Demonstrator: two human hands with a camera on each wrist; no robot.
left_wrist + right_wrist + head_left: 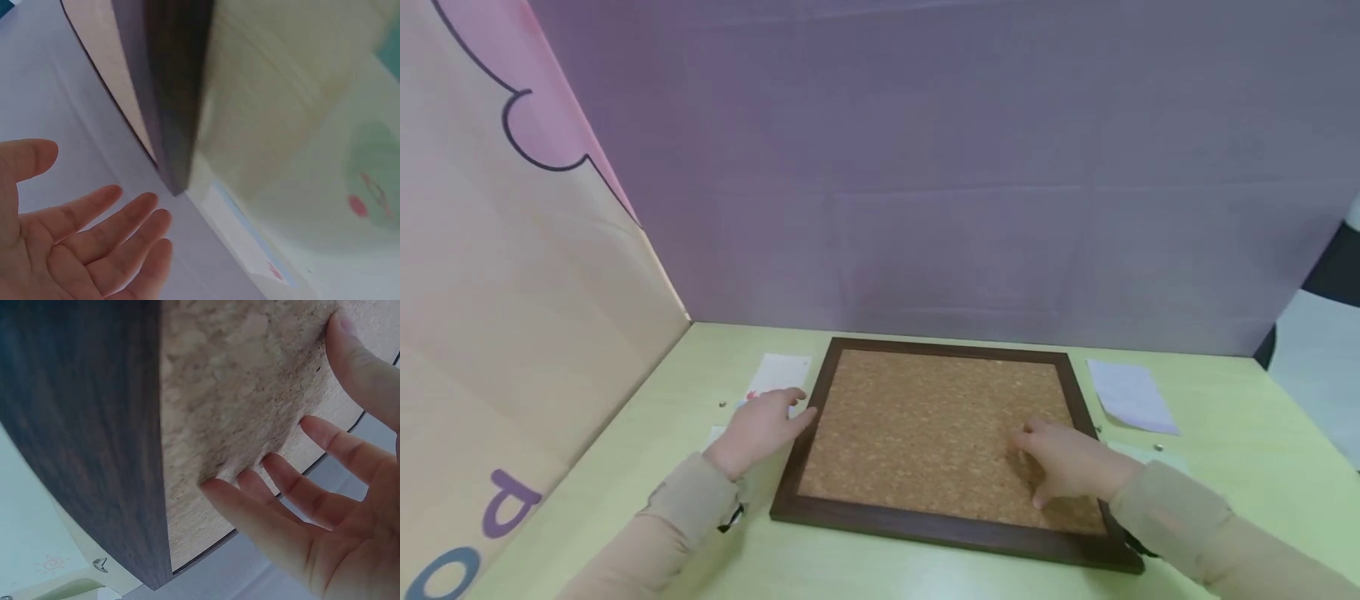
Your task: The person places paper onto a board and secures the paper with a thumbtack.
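Observation:
A cork board in a dark brown wooden frame lies flat on the pale green table. My left hand hovers at the board's left side, thumb near the frame's edge. In the left wrist view, that hand's fingers are loosely extended and hold nothing. Over the right part of the cork is my right hand. The right wrist view shows its fingers spread and slightly bent, the fingertips right at the cork surface, with nothing gripped.
White paper with a red drawing lies left of the board, partly behind the left hand. To the right are another sheet and a pale green one. Small metal pins sit nearby. A purple-grey cloth stands behind the table.

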